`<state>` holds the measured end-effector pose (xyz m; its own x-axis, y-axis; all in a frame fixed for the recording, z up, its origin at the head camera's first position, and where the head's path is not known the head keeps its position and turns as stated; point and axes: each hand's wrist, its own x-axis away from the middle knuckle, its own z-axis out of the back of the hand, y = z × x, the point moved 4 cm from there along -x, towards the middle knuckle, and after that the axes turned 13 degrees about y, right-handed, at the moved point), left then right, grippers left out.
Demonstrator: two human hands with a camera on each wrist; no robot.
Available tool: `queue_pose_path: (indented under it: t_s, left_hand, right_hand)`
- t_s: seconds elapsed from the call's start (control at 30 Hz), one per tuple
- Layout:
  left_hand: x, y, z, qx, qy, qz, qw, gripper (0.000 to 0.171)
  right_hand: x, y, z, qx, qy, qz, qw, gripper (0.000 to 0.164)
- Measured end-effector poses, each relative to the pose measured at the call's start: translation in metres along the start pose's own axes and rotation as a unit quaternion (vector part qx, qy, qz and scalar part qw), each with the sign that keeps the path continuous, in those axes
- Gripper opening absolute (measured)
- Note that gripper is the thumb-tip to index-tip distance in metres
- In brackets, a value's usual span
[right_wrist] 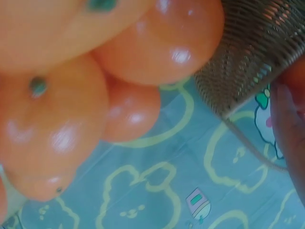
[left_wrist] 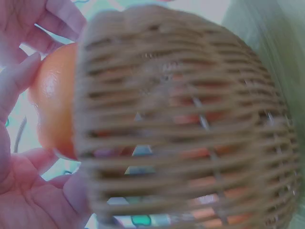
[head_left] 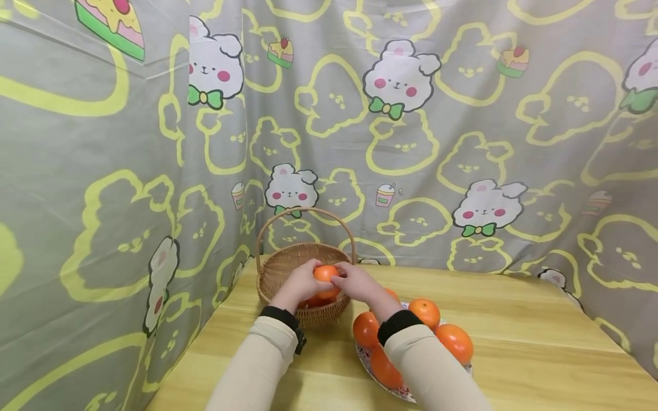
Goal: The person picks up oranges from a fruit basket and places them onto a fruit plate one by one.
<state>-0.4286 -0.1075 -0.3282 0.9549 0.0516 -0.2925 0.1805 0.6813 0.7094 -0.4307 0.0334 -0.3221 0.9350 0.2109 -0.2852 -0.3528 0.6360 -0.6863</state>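
Over the front of a wicker basket point(head_left: 329, 315), both hands hold an orange point(head_left: 326, 273) between them. My left hand point(head_left: 301, 282) grips it from the left and my right hand point(head_left: 360, 282) from the right, fingers curved about it. In the left wrist view the held orange point(left_wrist: 53, 95) is partly hidden by the basket's woven wall point(left_wrist: 181, 119). More orange shapes show through the weave. Only part of the right hand point(right_wrist: 289, 129) appears at the edge of the right wrist view, beside the basket point(right_wrist: 233, 62).
Several oranges point(head_left: 454, 343) lie on a patterned plate point(head_left: 364, 361) under my right forearm. The basket's tall handle point(head_left: 311, 210) arches behind the hands. A wooden table point(head_left: 524, 337) carries everything, and a printed cloth point(head_left: 329, 142) hangs behind and at the left.
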Motion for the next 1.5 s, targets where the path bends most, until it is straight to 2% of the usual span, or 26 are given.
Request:
queue_pose_path:
  t_s: [0.17, 0.27, 0.37, 0.5, 0.63, 0.73, 0.97, 1.1, 1.23, 1.37, 1.5]
  left_hand:
    - [0.004, 0.023, -0.012, 0.013, -0.016, -0.038, 0.9991, 0.057]
    - [0.007, 0.036, -0.019, 0.012, -0.020, -0.060, 0.9979, 0.064]
    - [0.009, 0.049, -0.025, 0.008, -0.020, -0.068, 0.9974, 0.070]
    - [0.014, 0.063, -0.036, 0.014, -0.024, -0.082, 0.9963, 0.070]
    - [0.017, 0.076, -0.053, 0.034, -0.035, -0.109, 0.9928, 0.067]
    - [0.022, 0.084, -0.066, 0.039, -0.035, -0.127, 0.9905, 0.066]
    - [0.033, 0.102, -0.097, 0.065, -0.040, -0.133, 0.9882, 0.068]
    - [0.035, 0.110, -0.114, 0.070, -0.039, -0.139, 0.9870, 0.062]
    - [0.039, 0.115, -0.128, 0.055, -0.045, -0.146, 0.9867, 0.054]
    - [0.041, 0.118, -0.139, 0.004, -0.046, -0.157, 0.9866, 0.052]
    - [0.042, 0.122, -0.151, -0.025, -0.058, -0.189, 0.9800, 0.054]
  right_hand:
    - [0.010, 0.012, 0.024, -0.022, 0.007, -0.037, 0.999, 0.047]
    - [0.015, 0.017, 0.040, -0.018, 0.016, -0.036, 0.999, 0.052]
    - [0.020, 0.021, 0.055, -0.017, 0.026, -0.034, 0.999, 0.054]
    - [0.027, 0.028, 0.072, -0.017, 0.042, -0.029, 0.999, 0.052]
    - [0.034, 0.042, 0.088, -0.010, 0.055, -0.028, 0.998, 0.052]
    - [0.042, 0.054, 0.097, -0.013, 0.060, -0.046, 0.997, 0.057]
    - [0.058, 0.077, 0.114, -0.001, 0.077, -0.051, 0.996, 0.056]
    - [0.065, 0.089, 0.125, 0.025, 0.084, -0.076, 0.993, 0.065]
    - [0.072, 0.099, 0.130, 0.036, 0.080, -0.090, 0.992, 0.068]
    - [0.079, 0.109, 0.132, 0.049, 0.077, -0.092, 0.992, 0.059]
    - [0.084, 0.119, 0.136, 0.066, 0.089, -0.102, 0.989, 0.055]
